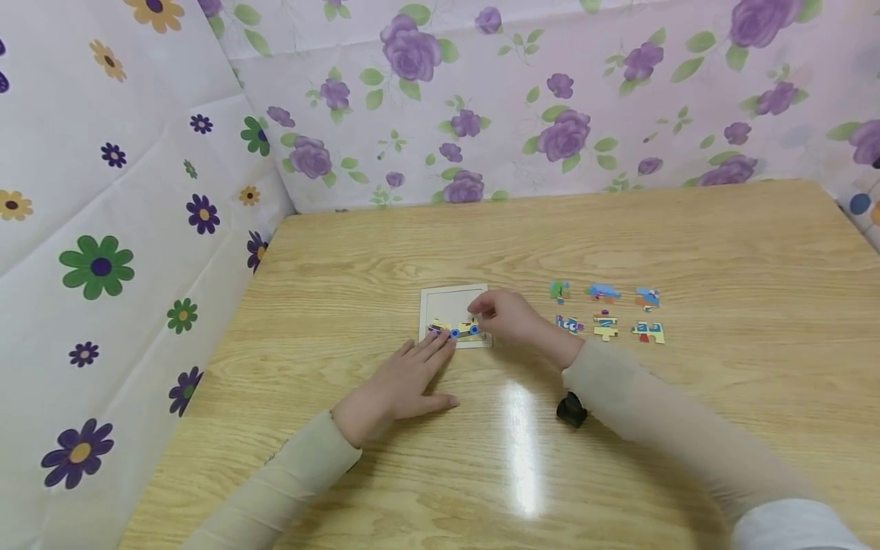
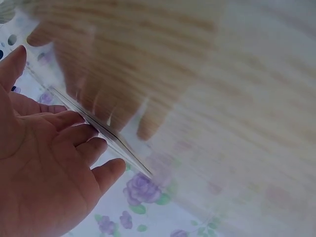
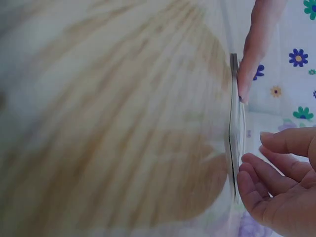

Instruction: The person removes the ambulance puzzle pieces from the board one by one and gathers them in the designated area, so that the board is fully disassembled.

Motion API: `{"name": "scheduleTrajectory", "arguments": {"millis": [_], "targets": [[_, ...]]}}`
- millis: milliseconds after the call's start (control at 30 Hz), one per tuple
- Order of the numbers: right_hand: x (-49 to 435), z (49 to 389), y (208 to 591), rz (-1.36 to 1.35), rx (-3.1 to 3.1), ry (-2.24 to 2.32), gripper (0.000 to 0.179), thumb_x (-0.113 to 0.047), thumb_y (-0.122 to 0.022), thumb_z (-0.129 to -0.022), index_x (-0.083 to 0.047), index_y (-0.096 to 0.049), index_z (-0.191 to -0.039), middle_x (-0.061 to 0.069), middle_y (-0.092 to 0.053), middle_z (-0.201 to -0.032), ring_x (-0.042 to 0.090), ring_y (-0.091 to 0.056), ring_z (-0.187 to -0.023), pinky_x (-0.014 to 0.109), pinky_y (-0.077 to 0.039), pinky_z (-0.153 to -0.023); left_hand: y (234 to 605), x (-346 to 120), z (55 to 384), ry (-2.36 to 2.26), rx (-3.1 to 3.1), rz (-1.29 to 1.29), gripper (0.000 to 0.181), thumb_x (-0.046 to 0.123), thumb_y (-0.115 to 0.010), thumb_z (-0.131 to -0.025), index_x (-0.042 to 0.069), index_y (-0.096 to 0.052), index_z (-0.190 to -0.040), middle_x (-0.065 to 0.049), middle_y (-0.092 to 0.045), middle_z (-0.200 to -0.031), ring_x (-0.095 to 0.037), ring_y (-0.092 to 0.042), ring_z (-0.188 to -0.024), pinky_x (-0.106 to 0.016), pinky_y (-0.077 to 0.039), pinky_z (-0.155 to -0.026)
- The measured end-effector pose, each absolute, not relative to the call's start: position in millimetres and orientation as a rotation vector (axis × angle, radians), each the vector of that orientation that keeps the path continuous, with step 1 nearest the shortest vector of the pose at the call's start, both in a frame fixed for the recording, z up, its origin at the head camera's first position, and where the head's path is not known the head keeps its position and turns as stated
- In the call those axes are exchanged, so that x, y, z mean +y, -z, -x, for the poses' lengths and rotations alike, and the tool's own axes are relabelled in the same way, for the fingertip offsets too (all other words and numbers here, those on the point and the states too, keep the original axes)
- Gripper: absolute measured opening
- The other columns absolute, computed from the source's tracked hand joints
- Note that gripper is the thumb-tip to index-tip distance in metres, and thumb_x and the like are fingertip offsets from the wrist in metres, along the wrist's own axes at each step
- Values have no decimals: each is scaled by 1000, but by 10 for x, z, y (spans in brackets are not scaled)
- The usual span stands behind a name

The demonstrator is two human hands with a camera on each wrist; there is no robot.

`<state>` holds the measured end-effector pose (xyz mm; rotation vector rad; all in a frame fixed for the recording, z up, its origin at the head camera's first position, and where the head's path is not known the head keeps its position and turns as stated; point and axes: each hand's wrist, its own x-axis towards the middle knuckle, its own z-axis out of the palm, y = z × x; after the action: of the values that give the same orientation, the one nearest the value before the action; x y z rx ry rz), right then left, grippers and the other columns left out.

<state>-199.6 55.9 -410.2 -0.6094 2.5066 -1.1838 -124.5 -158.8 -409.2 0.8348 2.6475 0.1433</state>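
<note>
The flat puzzle tray (image 1: 450, 303) lies on the table (image 1: 344, 260), and some bright joined pieces (image 1: 464, 329) sit along its near side. The left hand (image 1: 404, 382) is spread out flat, with its fingertips on the near edge of the tray and its thumb out to the side. The right hand (image 1: 510, 317) is at the other side of the tray. Its fingers bend softly and its thumb is apart from them, and I see nothing held. Six loose pieces (image 1: 604, 291) lie in two rows on the table, past the right hand.

The pieces look thin, light and a bit stiff. Their little knobs could bend. Best to pinch one by its outside edges, not its knobs. The light tray may slide, so hold its rim.
</note>
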Motion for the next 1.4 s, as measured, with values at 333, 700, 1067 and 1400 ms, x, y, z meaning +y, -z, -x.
{"name": "scheduleTrajectory", "arguments": {"millis": [333, 700, 1067, 1400], "targets": [[510, 2017, 4120, 568, 2514, 1176, 22, 2, -56, -87, 4, -67, -106, 17, -68, -106, 29, -63, -101, 40, -51, -90, 4079, -1599, 1252, -156, 2625, -838, 86, 58, -49, -92, 8, -14, -153, -8, -6, -160, -25, -8, -147, -51, -16, -117], [470, 2021, 4105, 585, 2524, 1188, 22, 5, -54, -84, 4, -67, -102, 16, -69, -100, 27, -64, -96, 38, -52, -86, 4073, -1591, 1246, -141, 2642, -841, 83, 56, -49, -93, 8, -17, -153, -8, -9, -160, -25, -11, -147, -50, -18, -117], [460, 2045, 4074, 514, 2536, 1198, 15, 5, -55, -88, 0, -67, -95, 12, -67, -93, 22, -61, -89, 34, -52, -81, 4052, -1561, 1242, -107, 2660, -835, 81, 53, -50, -93, 7, -20, -152, -8, -12, -160, -26, -13, -147, -50, -20, -116], [454, 2021, 4089, 581, 2517, 1283, 18, 8, -57, -82, 3, -66, -96, 16, -67, -95, 26, -64, -91, 34, -54, -81, 4032, -1552, 1240, -113, 2662, -844, 79, 51, -51, -94, 6, -22, -152, -10, -15, -159, -28, -15, -146, -52, -22, -115]]}}
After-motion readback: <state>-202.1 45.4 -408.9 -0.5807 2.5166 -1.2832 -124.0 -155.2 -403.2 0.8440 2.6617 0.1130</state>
